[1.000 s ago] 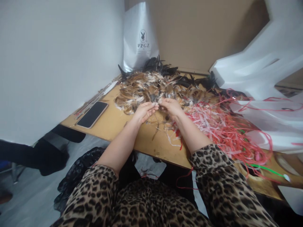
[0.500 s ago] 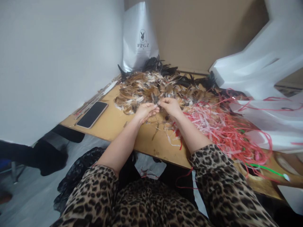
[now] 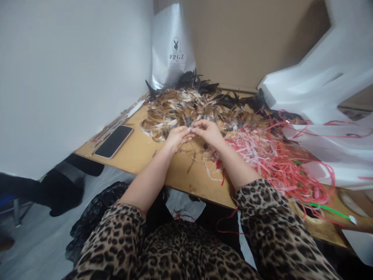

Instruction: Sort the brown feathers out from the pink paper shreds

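My left hand (image 3: 178, 138) and my right hand (image 3: 208, 132) meet at the fingertips over the near edge of the feather pile. Both are closed in a pinch around the base of a small brown-grey feather (image 3: 188, 119), whose tip points away from me. Just past the fingers spreads a heap of brown and white feathers (image 3: 171, 102), with black feathers (image 3: 189, 79) along its far side. To the right of my right hand lies a tangle of red and pink plastic ribbon (image 3: 262, 155). Loose feather bits lie below the hands.
A smartphone (image 3: 114, 141) lies at the table's (image 3: 140, 149) left side. A white printed bag (image 3: 173, 42) stands at the back, against the brown wall. Large white plastic (image 3: 314, 89) hangs at right. A green tie (image 3: 329, 210) and a tape roll (image 3: 310, 214) are near the right edge.
My right hand's fingertips have shifted slightly left, closer against the left hand's fingers. The feather between them has moved a little left too.
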### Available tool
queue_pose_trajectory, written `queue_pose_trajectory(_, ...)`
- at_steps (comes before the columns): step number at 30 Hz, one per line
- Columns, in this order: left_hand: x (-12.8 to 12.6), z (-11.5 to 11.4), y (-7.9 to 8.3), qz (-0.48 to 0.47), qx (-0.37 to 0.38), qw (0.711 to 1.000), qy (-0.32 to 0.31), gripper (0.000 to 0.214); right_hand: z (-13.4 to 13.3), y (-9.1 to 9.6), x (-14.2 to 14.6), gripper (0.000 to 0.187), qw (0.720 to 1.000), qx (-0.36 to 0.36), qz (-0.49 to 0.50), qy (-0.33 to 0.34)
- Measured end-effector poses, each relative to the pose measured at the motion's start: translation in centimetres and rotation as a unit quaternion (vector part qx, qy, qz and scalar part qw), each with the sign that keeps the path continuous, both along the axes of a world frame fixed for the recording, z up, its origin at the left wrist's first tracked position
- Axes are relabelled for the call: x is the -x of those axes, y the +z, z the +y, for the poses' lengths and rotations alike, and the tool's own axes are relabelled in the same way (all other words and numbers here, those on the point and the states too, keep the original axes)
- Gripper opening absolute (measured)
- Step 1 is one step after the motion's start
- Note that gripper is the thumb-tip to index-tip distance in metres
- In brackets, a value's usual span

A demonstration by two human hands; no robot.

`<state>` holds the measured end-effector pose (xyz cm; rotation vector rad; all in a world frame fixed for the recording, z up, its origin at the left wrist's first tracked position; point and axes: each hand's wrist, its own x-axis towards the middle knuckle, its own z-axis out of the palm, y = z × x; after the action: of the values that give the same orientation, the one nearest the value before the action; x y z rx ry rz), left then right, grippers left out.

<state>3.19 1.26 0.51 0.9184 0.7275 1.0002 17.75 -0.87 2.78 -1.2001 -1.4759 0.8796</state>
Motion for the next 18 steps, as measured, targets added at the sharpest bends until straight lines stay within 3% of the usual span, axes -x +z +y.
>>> queue_pose_trajectory(3,0.1,0.1,-0.1,-0.028,0.012,1.0,0.008,0.017,-0.5,0.0,0.3,0.031,0.977,-0.095,-0.186,-0.046)
queue_pose_trajectory(8,0.1,0.2,-0.4,-0.051,0.018,0.998,-0.017,0.02,-1.6,0.6,1.0,0.026,0.892,-0.171,-0.407,-0.102)
queue_pose_trajectory(12,0.1,0.2,-0.4,-0.059,0.028,0.997,-0.033,0.018,-1.7,0.7,1.1,0.022,0.869,-0.17,-0.45,-0.113)
queue_pose_trajectory(18,0.1,0.0,-0.1,-0.044,0.027,0.998,-0.04,0.02,-1.4,0.3,0.8,0.02,0.889,-0.163,-0.408,-0.127)
